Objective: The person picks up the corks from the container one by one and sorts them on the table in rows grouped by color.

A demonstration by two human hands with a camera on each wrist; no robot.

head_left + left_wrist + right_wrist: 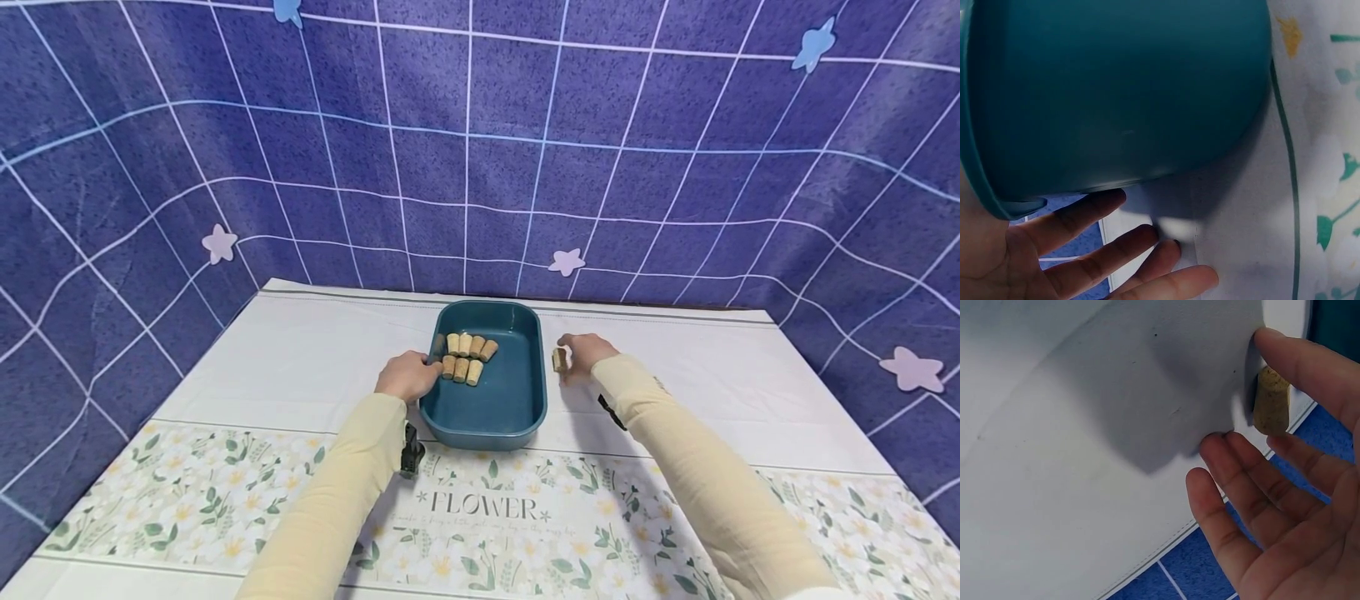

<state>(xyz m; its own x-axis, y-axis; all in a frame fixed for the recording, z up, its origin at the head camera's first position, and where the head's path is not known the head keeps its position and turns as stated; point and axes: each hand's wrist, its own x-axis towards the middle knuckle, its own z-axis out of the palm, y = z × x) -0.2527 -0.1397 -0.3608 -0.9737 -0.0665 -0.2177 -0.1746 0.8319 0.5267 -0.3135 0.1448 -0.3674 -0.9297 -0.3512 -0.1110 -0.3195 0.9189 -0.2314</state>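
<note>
My left hand (409,375) holds the left rim of a teal tray (487,417), thumb over the edge. In the left wrist view its fingers (1132,244) lie along the outside of the wall. Several small tapered corks (461,367) lie in two rows in the tray's left half. Right of the tray, my right hand (585,357) is around a single cork (1271,403) low over the white cloth. The thumb (1300,359) passes near one end of that cork and the index fingertip reaches the other; the remaining fingers are spread and relaxed.
A white cloth (315,342) with a floral band and printed lettering (483,504) covers the table. A blue curtain (480,167) with grid lines and stars hangs behind the table's back edge and along both sides. The tray's right wall (543,383) stands between the right hand and the corks inside.
</note>
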